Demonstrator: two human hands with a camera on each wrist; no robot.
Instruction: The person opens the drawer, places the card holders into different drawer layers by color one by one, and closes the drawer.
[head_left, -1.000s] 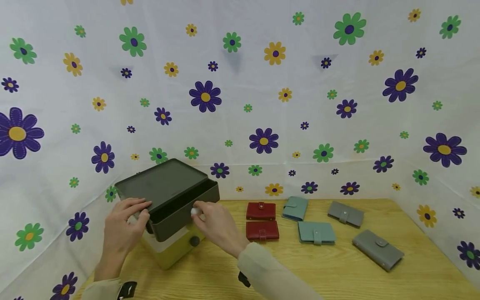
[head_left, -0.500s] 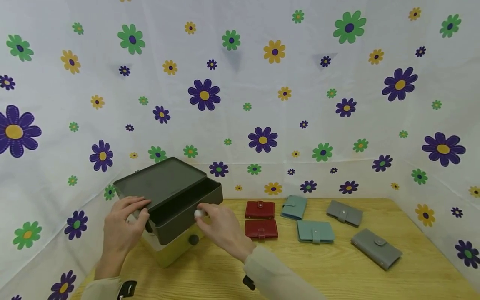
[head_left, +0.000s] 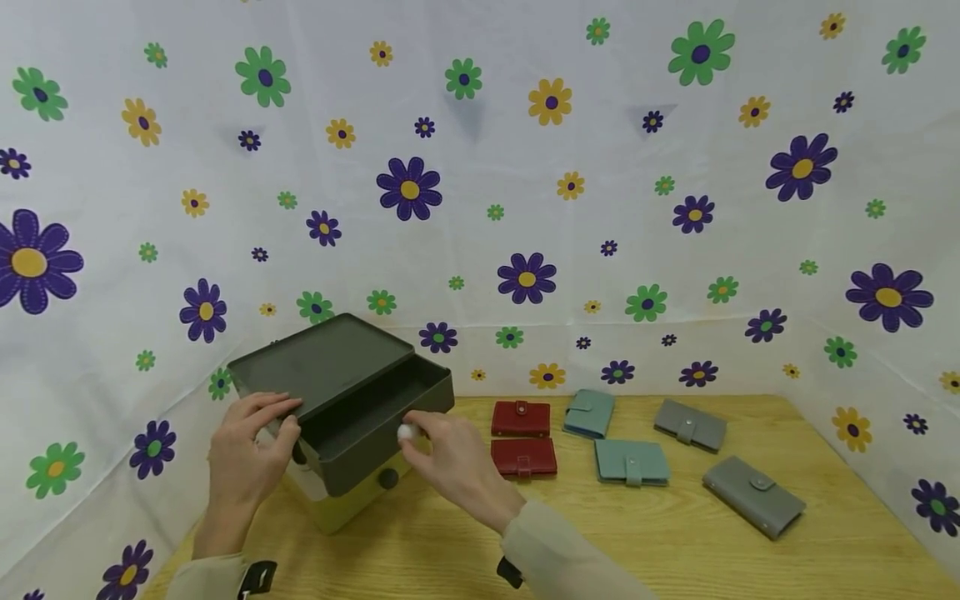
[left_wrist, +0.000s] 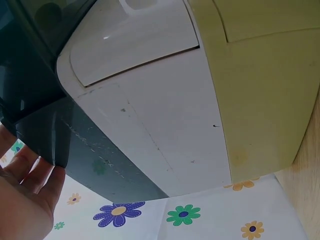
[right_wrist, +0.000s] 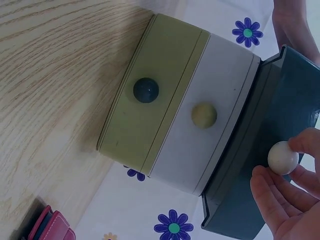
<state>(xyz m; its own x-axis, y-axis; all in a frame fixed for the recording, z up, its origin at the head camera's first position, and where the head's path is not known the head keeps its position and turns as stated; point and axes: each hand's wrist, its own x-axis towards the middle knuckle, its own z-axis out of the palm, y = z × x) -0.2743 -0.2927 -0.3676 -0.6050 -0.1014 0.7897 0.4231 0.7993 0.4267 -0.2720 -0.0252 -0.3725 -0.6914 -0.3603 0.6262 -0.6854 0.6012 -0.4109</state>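
Observation:
A small cabinet stands at the left of the table, with a dark top drawer [head_left: 386, 433] pulled out, a white middle drawer [right_wrist: 220, 80] and a yellow-green bottom drawer [right_wrist: 150, 120], both closed. My right hand [head_left: 457, 462] pinches the white round knob [right_wrist: 283, 158] of the top drawer between thumb and fingers. The inside of that drawer looks dark, and I see nothing in it. My left hand [head_left: 251, 458] rests on the near left edge of the dark cabinet top [head_left: 322, 362], its fingers over the rim in the left wrist view [left_wrist: 32, 185].
Right of the cabinet lie two red wallets [head_left: 521, 419] [head_left: 523, 458], two light blue ones [head_left: 589, 413] [head_left: 632, 462] and two grey ones [head_left: 691, 425] [head_left: 753, 497]. A flowered white cloth [head_left: 480, 167] stands behind and beside the wooden table [head_left: 645, 533].
The top drawer has slid further out toward the right and front, with my right hand still pinching its knob. My left hand has stayed on the cabinet top.

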